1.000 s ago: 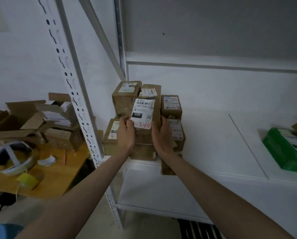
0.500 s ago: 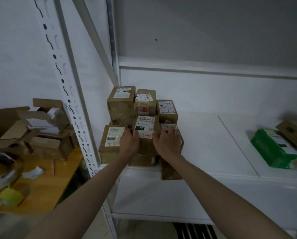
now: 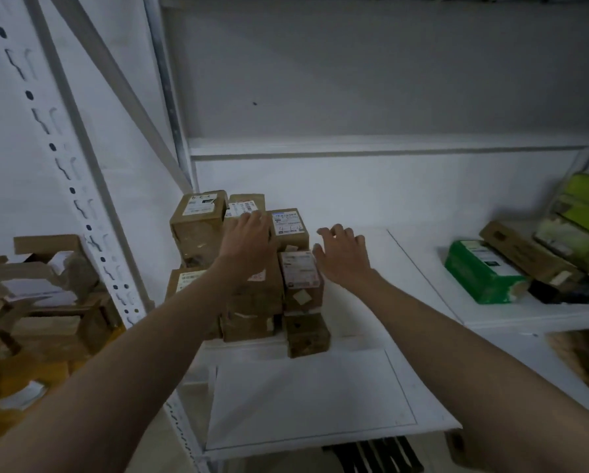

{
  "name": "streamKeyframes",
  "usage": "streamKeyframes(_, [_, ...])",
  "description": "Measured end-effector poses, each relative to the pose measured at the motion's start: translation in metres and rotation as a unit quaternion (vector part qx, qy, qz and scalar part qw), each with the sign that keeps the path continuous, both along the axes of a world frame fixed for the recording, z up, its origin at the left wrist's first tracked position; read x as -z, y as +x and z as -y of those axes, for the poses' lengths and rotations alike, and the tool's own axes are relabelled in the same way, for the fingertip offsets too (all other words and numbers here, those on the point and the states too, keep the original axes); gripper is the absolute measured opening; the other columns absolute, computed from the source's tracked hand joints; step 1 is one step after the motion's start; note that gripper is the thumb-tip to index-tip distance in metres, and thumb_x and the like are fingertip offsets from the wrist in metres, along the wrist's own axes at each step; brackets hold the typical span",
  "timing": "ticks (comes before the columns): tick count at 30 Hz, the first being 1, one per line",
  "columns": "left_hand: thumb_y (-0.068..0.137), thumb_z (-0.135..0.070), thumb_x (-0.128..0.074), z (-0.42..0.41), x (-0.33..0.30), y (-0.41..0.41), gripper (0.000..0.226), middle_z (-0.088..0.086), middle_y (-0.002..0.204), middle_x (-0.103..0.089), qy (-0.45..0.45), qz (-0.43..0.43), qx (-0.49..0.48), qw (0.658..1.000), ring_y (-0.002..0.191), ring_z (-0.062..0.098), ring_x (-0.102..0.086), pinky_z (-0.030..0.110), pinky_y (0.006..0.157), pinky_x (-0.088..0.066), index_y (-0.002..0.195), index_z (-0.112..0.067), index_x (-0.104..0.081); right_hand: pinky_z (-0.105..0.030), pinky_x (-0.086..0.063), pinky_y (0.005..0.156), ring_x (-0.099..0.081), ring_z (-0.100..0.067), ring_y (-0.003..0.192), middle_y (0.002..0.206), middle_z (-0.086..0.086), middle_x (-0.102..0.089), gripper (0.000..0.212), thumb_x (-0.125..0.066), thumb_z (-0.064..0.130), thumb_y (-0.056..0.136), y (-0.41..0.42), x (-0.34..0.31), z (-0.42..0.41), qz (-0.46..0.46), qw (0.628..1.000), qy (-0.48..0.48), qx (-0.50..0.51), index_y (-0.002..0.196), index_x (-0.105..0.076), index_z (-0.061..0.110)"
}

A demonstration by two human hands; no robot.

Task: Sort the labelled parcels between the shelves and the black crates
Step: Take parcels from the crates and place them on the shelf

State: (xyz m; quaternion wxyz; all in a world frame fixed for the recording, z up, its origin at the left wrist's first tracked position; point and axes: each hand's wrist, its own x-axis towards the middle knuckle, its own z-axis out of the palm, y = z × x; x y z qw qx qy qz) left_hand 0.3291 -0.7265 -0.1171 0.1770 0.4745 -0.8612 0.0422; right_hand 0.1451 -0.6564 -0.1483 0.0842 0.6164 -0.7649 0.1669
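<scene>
While both arms reach in from the bottom of the frame, the left hand lies flat with straight fingers on top of the stack of parcels at centre left, its fingertips touching a labelled box in the back row. The right hand hovers just right of the stack, fingers loosely spread and slightly bent, holding nothing; whether its thumb touches the nearest box cannot be told.

These parcels are small brown cardboard boxes with white printed labels, packed close together in two tiers on the white shelf, against its left corner beside the perforated white upright. One lower box juts over the shelf's front edge.

Right of the stack the shelf board lies bare up to a green parcel and a tilted brown box at centre right. Below, a second white shelf board shows, and under it the slats of a black crate. At lower left, opened cartons sit on a wooden worktop.
</scene>
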Motion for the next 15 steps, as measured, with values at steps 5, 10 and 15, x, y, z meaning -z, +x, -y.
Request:
streamKeyframes(5, [0.103, -0.039, -0.037, -0.020, 0.004, -0.079, 0.054, 0.012, 0.159, -0.032, 0.003, 0.032, 0.048, 0.998, 0.145, 0.032, -0.031, 0.048, 0.117, -0.024, 0.150, -0.013, -0.037, -0.044, -0.029, 0.110, -0.044, -0.030, 0.131, 0.146, -0.009, -0.048, 0.048, -0.037, 0.037, 0.105, -0.081, -0.001, -0.051, -0.024, 0.996, 0.025, 0.077, 0.149, -0.040, 0.019])
streamKeyframes(10, [0.105, -0.039, -0.038, -0.050, 0.019, -0.170, 0.054, 0.013, 0.159, -0.035, -0.004, 0.018, 0.129, 0.992, 0.145, 0.031, -0.032, 0.042, 0.119, -0.021, 0.150, -0.010, -0.041, -0.044, -0.030, 0.109, -0.044, -0.032, 0.132, 0.147, -0.011, -0.046, 0.049, -0.037, 0.037, 0.104, -0.156, -0.008, -0.111, -0.006, 0.989, 0.026, 0.146, 0.150, -0.038, 0.019])
streamKeyframes(15, [0.102, -0.042, -0.034, -0.080, 0.027, -0.260, 0.057, 0.016, 0.153, -0.043, -0.005, 0.014, 0.187, 0.982, 0.142, 0.032, -0.037, 0.041, 0.117, -0.023, 0.146, -0.008, -0.047, -0.042, -0.030, 0.109, -0.042, -0.033, 0.135, 0.151, -0.012, -0.043, 0.049, -0.038, 0.037, 0.104, -0.233, -0.004, -0.166, 0.019, 0.977, 0.015, 0.214, 0.150, -0.037, 0.019])
